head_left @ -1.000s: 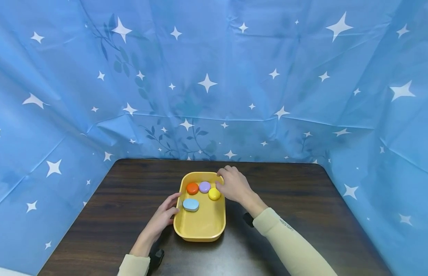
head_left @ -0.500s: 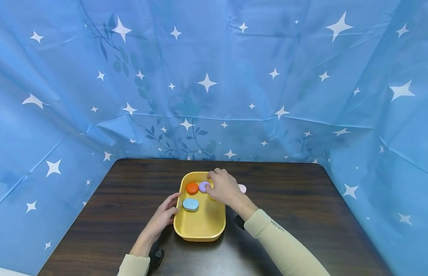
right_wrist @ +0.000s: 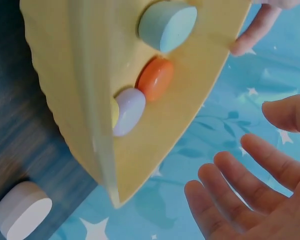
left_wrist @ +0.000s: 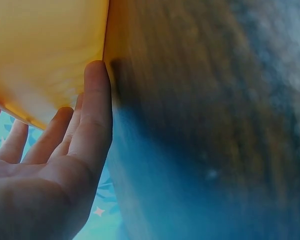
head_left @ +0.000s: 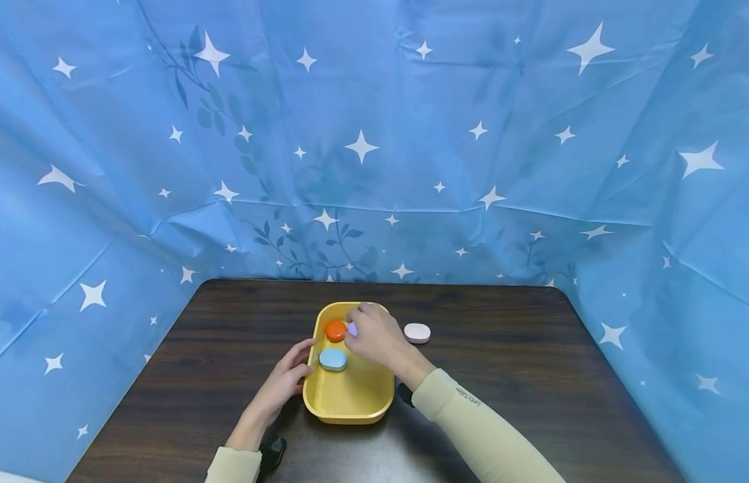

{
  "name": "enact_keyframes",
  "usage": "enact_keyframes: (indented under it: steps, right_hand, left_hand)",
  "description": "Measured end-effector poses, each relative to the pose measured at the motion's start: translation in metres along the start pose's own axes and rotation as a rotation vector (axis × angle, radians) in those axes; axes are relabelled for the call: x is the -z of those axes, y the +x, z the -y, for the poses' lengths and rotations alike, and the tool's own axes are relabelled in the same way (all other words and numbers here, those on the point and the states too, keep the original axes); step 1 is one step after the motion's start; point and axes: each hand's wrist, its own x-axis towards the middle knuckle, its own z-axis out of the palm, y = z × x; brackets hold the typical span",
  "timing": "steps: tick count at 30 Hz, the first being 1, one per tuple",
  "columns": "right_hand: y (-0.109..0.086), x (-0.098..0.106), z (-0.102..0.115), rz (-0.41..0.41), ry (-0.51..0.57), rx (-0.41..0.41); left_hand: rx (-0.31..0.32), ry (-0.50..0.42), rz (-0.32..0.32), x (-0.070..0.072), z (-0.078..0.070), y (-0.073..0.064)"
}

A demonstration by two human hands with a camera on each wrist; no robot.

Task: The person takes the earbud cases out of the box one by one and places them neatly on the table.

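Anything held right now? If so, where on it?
Nothing visibly gripped. The right hand is empty, over the yellow tray; the left hand only touches the tray's left side.

A round-cornered yellow tray sits on the dark worktop, holding a glossy orange disc, a lilac disc beside it, a partly hidden yellow disc and a pale-blue block.

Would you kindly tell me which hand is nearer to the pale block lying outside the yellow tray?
Right. The right hand is over the tray, just left of the pale block; the left hand touches the tray's opposite wall.
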Motion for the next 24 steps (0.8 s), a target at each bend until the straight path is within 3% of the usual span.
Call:
enact_keyframes:
  steps: [24]
  right_hand:
    - [-0.006,-0.030,0.016,0.176,-0.005,0.034]
  left_hand:
    - [-0.007,-0.029,0.028,0.001,0.000,-0.001]
